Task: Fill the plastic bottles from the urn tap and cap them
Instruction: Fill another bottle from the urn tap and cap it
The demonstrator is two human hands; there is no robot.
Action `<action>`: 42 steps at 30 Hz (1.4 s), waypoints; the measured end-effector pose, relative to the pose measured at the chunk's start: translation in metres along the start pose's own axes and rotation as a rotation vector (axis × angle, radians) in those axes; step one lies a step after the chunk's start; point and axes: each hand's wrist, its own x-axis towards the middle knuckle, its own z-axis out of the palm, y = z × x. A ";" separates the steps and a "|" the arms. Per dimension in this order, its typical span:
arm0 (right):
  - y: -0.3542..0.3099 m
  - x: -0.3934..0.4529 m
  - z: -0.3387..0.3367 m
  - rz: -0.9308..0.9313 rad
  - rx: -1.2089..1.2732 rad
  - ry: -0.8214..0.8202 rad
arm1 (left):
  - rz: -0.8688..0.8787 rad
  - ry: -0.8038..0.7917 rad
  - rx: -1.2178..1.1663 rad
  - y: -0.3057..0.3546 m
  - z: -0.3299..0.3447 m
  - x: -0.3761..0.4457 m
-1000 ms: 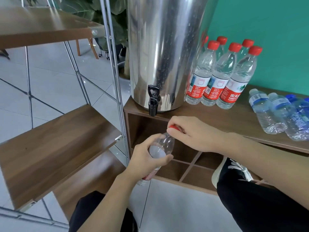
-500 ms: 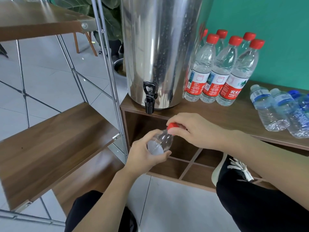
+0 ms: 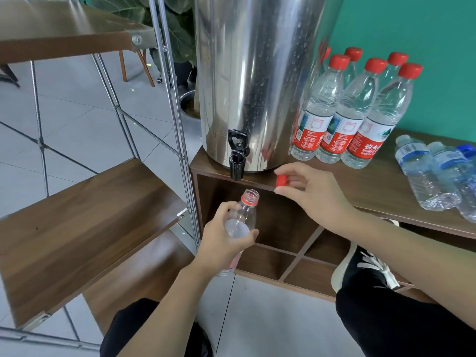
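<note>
My left hand (image 3: 226,238) grips a clear plastic bottle (image 3: 244,215) with a red neck ring, its mouth open and tilted up, just below and in front of the black tap (image 3: 237,158) of the steel urn (image 3: 257,81). To the right of the bottle mouth, my right hand (image 3: 311,194) pinches the red cap (image 3: 281,181) between thumb and fingers, apart from the bottle. The bottle's lower part is hidden behind my left hand.
Several capped red-label bottles (image 3: 342,112) stand right of the urn on the wooden cabinet top (image 3: 381,186). Blue-label bottles (image 3: 432,176) lie at the far right. A metal-framed wooden shelf (image 3: 77,217) stands to the left. My black shoe (image 3: 365,266) rests by the open cubbies.
My right hand has taken the red cap off the bottle and moved it up and to the right. The bottle mouth is now open under the tap.
</note>
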 end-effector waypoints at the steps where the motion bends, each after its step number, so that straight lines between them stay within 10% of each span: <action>1: 0.005 0.003 0.003 0.038 -0.049 0.048 | -0.025 0.020 0.011 -0.001 0.002 0.001; 15: 0.013 0.013 0.010 0.122 -0.216 0.070 | -0.072 0.199 -0.023 -0.007 0.008 0.013; 25: -0.070 0.024 0.008 -0.313 -0.097 0.142 | 0.008 0.308 -0.031 0.001 0.008 0.015; 42: -0.092 0.047 0.018 -0.520 -0.187 0.289 | 0.045 0.331 -0.071 0.003 0.012 0.023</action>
